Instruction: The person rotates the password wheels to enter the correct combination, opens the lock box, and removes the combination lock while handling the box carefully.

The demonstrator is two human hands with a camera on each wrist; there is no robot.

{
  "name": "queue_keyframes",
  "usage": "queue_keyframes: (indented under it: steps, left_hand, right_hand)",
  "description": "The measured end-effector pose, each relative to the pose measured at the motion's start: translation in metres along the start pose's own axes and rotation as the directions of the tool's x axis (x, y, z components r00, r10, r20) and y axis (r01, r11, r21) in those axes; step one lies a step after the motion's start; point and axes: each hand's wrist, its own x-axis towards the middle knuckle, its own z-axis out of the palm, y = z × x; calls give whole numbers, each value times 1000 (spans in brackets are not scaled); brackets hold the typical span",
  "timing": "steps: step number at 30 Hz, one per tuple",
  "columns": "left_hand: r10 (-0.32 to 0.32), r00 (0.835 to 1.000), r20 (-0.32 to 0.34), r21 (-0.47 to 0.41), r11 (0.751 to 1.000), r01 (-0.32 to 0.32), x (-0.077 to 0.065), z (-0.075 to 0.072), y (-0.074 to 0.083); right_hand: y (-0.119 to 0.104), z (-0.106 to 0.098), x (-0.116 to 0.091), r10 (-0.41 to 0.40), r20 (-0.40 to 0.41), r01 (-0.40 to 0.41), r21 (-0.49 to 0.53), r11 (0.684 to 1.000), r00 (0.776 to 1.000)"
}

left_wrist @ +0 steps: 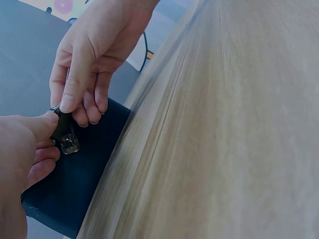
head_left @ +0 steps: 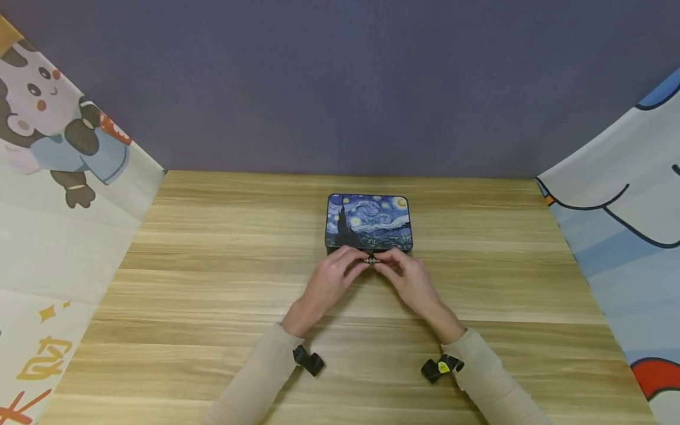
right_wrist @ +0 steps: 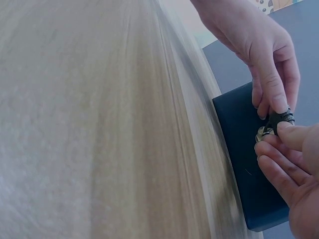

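Small dark lock [head_left: 372,260] between my fingertips, at the front clasp [left_wrist: 70,145] of the box [head_left: 369,219].
Left hand [head_left: 326,280] and right hand [head_left: 413,284] pinch its two ends, thumbs and fingers nearly closed. Clasp just beside the grip; box directly beyond it, lid down, on the wooden table [head_left: 212,265] that spreads either side. Judged mid-handling: lid closed, lock not yet let go; fastened or free, cannot tell.

Head view high, downward; wrist views close, sharing box [left_wrist: 75,184].
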Motion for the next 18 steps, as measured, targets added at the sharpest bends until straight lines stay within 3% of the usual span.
queue_keyframes:
  steps: [18]
  left_hand:
    - [25, 999, -22, 22, 999, -24, 1, 1, 0]
  right_hand:
    - [0, 0, 1, 0, 6, 0, 8, 1000, 1000]
